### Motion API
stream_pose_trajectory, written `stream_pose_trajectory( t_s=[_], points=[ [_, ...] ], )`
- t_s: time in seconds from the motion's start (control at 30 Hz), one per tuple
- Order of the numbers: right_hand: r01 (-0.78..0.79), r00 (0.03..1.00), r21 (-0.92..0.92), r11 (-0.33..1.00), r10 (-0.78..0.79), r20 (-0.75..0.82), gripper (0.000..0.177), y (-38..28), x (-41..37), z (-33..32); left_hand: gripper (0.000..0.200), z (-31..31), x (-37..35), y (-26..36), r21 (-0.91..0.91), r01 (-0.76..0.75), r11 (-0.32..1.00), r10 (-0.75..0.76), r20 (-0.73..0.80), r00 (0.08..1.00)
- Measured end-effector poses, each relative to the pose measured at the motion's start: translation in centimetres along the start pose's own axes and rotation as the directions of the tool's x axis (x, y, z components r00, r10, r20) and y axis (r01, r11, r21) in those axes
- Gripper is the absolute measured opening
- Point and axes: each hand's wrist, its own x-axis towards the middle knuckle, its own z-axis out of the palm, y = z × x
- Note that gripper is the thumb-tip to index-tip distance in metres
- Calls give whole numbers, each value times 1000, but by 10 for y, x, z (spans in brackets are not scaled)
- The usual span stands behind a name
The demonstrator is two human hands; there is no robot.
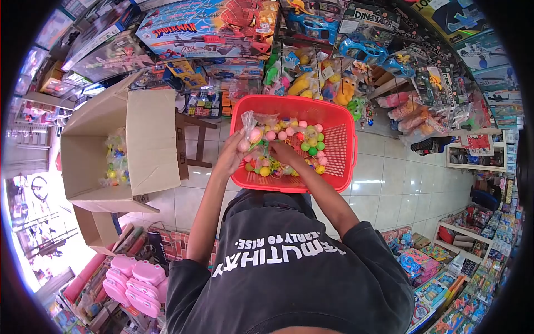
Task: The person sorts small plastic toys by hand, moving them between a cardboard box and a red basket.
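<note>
My left hand (227, 155) is closed on a clear plastic bag (248, 121) with pink balls in it, at the left side of a red plastic basket (238, 177). My right hand (282, 152) reaches down into the basket, right of the bag. Its fingers look curled among the small balls, and their tips are hidden. Pink, yellow, green and red balls (312, 146) cover much of the basket's bottom, several of them in clear wrapping. The basket sits just in front of my body.
An open cardboard box (153, 142) with bagged colourful balls (116, 158) stands on the left. Boxed toys (208, 30) and hanging bagged toys (317, 78) line the far side. Pink cases (136, 284) sit at lower left. Tiled floor (384, 178) lies right of the basket.
</note>
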Motion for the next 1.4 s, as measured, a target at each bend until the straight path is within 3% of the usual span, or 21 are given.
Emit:
stream_pose_trajectory(
  t_s=[0.07,0.1,0.17,0.37,0.5,0.6,0.67,0.7,0.77,0.97,1.1,1.27,1.4],
  points=[
    [20,978,-231,973,-68,-198,38,8,3,9,36,1,0,0,7,-6,1000,6,-2,1000],
    [18,978,-229,973,-65,-200,38,3,1,9,36,2,-1,-1,8,-2,1000,2,0,1000],
    [-68,971,-411,909,-35,-237,51,-16,-3,6,36,5,-3,0,-11,-15,1000,14,-32,999],
    [-164,971,-440,883,65,-230,56,-21,8,13,37,3,-4,-2,-39,-16,999,17,13,1000],
    [-160,971,-498,852,45,-234,56,-26,5,7,35,3,-3,-8,23,-50,998,50,10,999],
    [-139,971,-350,926,58,-231,52,-12,4,5,38,-5,2,-14,137,-39,990,39,1,999],
    [-58,986,-65,996,47,-159,46,2,1,1,34,-6,4,-16,103,-17,995,23,-58,998],
    [-63,986,-61,996,52,-161,46,10,0,1,34,-3,3,-15,103,-12,995,17,-56,998],
    [14,974,194,981,31,-226,40,27,-1,5,34,4,-1,-11,38,36,999,-33,-81,996],
    [25,968,272,962,45,-248,27,41,-5,-1,32,12,-3,-11,94,11,995,0,-116,993],
    [92,954,220,971,-23,-300,22,26,-19,-13,30,7,-4,-17,85,-10,996,19,-110,994],
    [287,917,492,822,-87,-389,17,9,-44,-24,29,9,-9,-29,93,0,996,14,-145,989],
    [333,903,578,745,-76,-423,17,7,-55,-25,29,10,-13,-41,118,-31,992,51,-172,984]
  ],
)
